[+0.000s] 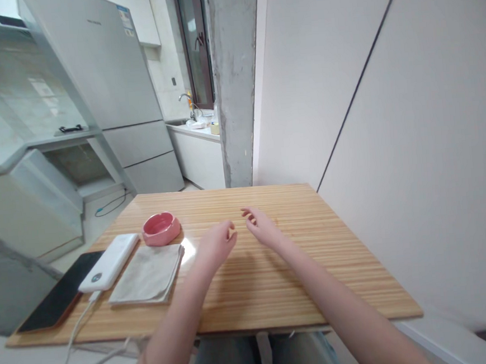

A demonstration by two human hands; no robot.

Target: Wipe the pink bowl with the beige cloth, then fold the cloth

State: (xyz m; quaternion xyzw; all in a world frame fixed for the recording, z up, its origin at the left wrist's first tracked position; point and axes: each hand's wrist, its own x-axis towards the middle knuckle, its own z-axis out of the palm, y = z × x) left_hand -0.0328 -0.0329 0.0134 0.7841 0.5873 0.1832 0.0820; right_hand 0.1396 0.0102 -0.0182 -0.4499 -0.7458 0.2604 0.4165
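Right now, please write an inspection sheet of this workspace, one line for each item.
Surface: wooden table, striped grain, bare in the middle and on the right.
Job's things: folded grey cloth, nearest the left hand; neither hand holds anything.
Clutter: pink bowl, white power bank, dark phone, all at the left.
Grips: left hand loosely curled, right hand open, both over the table.
Cables: white cable runs off the front edge.
Surroundings: fridge, sink tap, concrete pillar.
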